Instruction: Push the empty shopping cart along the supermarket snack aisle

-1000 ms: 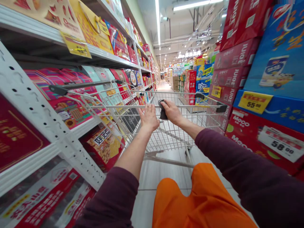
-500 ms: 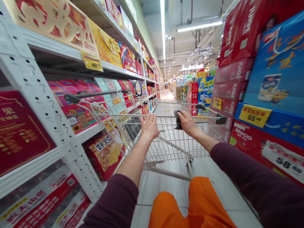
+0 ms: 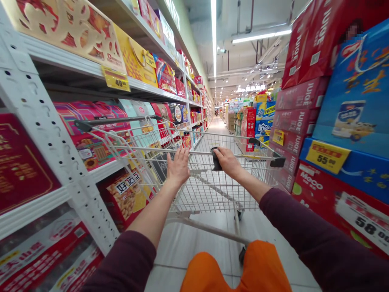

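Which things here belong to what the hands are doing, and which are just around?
In use: cart, handle bar, left hand lying open on the bar, right hand closed on a dark object at the bar.
Just around: shelf boxes, juice cartons, price tag.

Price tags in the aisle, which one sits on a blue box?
The yellow 55.00 tag, on the blue box at right; the white 58.00 tag is on a red box.
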Demonstrator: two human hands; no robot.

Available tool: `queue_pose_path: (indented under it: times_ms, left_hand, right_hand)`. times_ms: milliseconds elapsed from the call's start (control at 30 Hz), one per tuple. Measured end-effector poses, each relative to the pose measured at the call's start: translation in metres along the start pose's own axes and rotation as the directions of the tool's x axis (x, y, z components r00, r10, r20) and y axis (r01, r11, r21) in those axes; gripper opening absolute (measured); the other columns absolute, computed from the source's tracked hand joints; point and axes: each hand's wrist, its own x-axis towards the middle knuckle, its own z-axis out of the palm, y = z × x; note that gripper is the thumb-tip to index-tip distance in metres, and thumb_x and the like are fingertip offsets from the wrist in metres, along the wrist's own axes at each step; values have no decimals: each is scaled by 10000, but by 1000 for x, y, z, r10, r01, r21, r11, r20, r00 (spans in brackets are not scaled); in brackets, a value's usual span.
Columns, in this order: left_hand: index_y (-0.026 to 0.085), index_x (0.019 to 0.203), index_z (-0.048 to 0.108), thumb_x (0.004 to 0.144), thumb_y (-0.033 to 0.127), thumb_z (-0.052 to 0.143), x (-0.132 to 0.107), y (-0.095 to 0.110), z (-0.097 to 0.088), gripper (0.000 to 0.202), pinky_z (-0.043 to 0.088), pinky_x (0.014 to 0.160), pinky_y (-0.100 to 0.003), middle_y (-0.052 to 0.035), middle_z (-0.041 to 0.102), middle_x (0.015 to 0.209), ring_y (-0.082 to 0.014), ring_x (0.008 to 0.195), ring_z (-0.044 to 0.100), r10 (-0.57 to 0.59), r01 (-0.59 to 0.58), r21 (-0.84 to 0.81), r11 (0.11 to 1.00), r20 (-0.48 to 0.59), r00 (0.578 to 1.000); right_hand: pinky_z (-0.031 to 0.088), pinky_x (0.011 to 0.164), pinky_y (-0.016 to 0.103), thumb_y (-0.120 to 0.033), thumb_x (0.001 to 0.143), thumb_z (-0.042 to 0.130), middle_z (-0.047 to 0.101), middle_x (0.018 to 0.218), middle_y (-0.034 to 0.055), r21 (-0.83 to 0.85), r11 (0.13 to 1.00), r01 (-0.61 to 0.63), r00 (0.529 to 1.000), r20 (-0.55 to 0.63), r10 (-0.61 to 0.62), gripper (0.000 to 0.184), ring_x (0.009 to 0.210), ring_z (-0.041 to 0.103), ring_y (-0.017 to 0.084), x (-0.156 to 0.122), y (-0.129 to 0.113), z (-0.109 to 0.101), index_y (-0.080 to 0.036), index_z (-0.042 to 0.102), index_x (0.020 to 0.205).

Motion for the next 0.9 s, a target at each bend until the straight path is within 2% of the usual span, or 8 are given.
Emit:
queue_pose_path:
  times_ms: [167, 300, 467, 733, 833, 900]
  left_hand:
    - [112, 1467, 324, 801, 187, 418, 2, 7, 2, 677, 192, 1175, -574, -122, 345, 1554, -259, 1456, 261, -57, 56, -21, 998, -42, 997]
    - [122, 1454, 355, 783, 210, 445, 3, 13, 0, 683, 217, 1174, -551, -133, 376, 1536, -271, 1446, 284, -100, 97, -50, 994, -55, 994]
    - [122, 1458, 352, 778, 222, 452, 2, 12, -3, 694, 235, 1162, -571, -132, 369, 1540, -275, 1448, 277, -115, 112, -81, 990, -35, 993]
    - [152, 1480, 320, 792, 218, 507, -1, 6, -16, 717, 205, 1174, -578, -116, 340, 1558, -267, 1458, 258, -63, 67, -74, 995, 63, 996]
    - [167, 1479, 324, 813, 195, 497, -2, 1, -16, 688, 182, 1177, -588, -109, 334, 1561, -259, 1460, 255, -16, 20, -44, 999, 78, 997]
    - [176, 1483, 315, 814, 165, 487, -3, -3, -14, 691, 167, 1179, -589, -108, 323, 1567, -253, 1466, 242, 9, -7, -25, 1000, 70, 998]
  right_hand:
    - [427, 1028, 427, -104, 910, 399, 608, 1231, 146, -12, 999, -53, 993, -107, 51, 395, 1123, 538, 265, -30, 34, -3, -154, 621, 1233]
    - [440, 1011, 461, -103, 911, 374, 608, 1240, 146, 9, 998, -66, 985, -159, 66, 437, 1143, 537, 271, -37, 37, 2, -174, 578, 1291]
    - [445, 1016, 440, -139, 937, 359, 621, 1238, 129, 25, 999, -47, 988, -146, 50, 417, 1134, 552, 257, -14, 7, 10, -191, 581, 1287]
    - [464, 978, 399, -147, 938, 424, 620, 1222, 154, 25, 999, 22, 999, -25, -22, 364, 1082, 574, 249, 37, -56, 18, -164, 592, 1260]
    - [464, 971, 394, -144, 927, 456, 609, 1231, 161, 1, 1000, 13, 1000, -14, -13, 358, 1063, 578, 249, 42, -65, 19, -161, 592, 1257]
    - [469, 963, 403, -139, 924, 446, 606, 1237, 157, -16, 1000, 10, 1000, -13, -10, 366, 1036, 582, 252, 37, -60, 17, -167, 593, 1258]
